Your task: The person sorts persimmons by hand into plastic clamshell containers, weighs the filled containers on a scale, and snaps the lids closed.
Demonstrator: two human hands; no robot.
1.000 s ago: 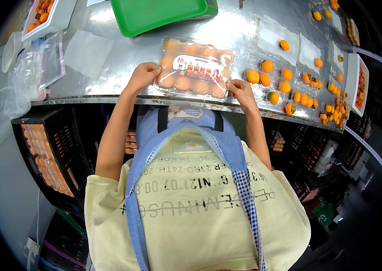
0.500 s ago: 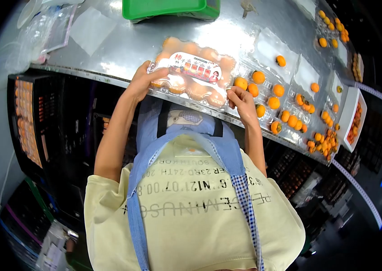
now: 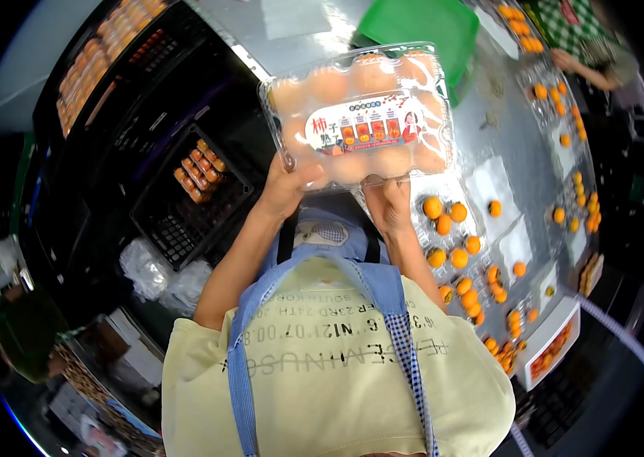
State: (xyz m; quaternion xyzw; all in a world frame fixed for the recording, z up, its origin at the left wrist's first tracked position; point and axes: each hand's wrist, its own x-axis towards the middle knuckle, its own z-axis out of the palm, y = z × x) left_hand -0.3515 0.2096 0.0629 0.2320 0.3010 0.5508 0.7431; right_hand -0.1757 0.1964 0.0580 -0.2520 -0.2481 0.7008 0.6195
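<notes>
A clear plastic box (image 3: 360,114) of round orange fruit, with a printed label on its lid, is held up in front of my chest. My left hand (image 3: 288,188) grips its lower left corner, the thumb lying on the lid. At the lower edge, right of the middle, my right hand (image 3: 390,204) holds the box with bent fingers. Parts of both hands are hidden beneath it. Loose orange fruit (image 3: 458,258) lies in open clear trays on the metal table (image 3: 482,122), to the right of my right hand.
A green tray (image 3: 421,30) sits behind the box. On the left, a black crate (image 3: 192,194) holds packed fruit, near crumpled plastic bags (image 3: 147,268). A white box (image 3: 551,346) of fruit stands at the right. Another person's arm (image 3: 585,70) reaches over the table's far end.
The box has been lifted off the table and now looks larger, with both hands still on it. The view has turned left, bringing the black crates and another person into sight.
</notes>
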